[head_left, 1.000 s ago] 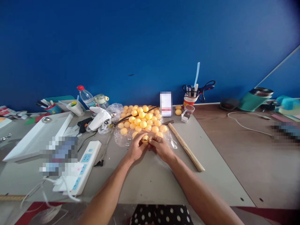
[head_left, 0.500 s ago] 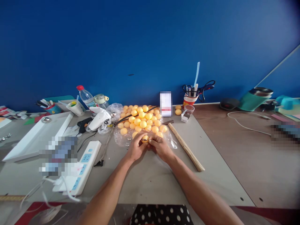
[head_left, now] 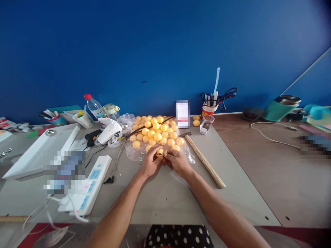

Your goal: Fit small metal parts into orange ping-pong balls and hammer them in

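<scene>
Both my hands meet at the middle of the table over one orange ball (head_left: 160,152) with a dark mark on it. My left hand (head_left: 149,162) pinches the ball from the left, and my right hand (head_left: 176,160) pinches it from the right, fingers curled. Just beyond them lies a heap of several orange balls (head_left: 155,132) on a clear plastic bag (head_left: 134,153). Two more orange balls (head_left: 196,120) sit apart at the back.
A wooden stick (head_left: 205,161) lies right of my hands. A white power strip (head_left: 88,184), a glue gun (head_left: 108,132), a white tray (head_left: 38,151) and a water bottle (head_left: 94,106) are on the left. A cup of scissors (head_left: 210,106) and a teal pot (head_left: 280,108) stand at the back right.
</scene>
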A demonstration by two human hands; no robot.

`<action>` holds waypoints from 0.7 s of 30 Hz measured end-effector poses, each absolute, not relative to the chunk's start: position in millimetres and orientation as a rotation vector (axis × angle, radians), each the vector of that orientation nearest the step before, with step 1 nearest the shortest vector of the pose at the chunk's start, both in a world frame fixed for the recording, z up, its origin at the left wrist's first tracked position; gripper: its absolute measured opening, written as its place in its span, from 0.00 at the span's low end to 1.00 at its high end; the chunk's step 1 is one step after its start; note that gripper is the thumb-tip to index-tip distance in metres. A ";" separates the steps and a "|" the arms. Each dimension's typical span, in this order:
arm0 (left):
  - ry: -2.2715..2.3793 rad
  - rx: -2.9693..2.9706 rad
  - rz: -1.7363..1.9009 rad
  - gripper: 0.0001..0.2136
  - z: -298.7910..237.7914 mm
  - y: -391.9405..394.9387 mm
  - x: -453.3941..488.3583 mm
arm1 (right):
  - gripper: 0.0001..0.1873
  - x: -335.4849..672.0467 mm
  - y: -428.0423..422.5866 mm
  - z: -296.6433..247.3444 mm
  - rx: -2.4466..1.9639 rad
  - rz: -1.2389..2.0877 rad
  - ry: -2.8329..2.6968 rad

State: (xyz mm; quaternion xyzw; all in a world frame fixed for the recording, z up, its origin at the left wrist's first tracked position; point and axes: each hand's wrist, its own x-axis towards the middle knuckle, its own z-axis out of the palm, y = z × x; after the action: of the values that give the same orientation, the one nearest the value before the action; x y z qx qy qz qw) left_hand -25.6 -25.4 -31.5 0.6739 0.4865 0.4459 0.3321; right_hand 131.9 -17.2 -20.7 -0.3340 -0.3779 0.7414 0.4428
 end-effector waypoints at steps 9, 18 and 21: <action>1.282 1.757 1.146 0.18 -33.2 -24.6 -27.1 | 0.14 131.6 -16.7 -18.7 -0.841 1.825 -0.949; 1.270 1.760 1.141 0.18 -33.2 -24.3 -27.2 | 0.14 132.0 -17.1 -17.9 -0.839 1.838 -0.938; 1.265 1.776 1.155 0.18 -30.9 -25.0 -26.4 | 0.14 132.1 -17.1 -18.0 -0.842 1.845 -0.933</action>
State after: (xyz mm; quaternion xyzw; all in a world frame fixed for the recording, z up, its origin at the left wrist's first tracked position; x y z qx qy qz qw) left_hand -26.4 -25.0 -30.9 0.6792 0.4839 0.4417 0.3308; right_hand 132.1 -17.1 -18.0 -0.3390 -0.3754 0.7426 0.4391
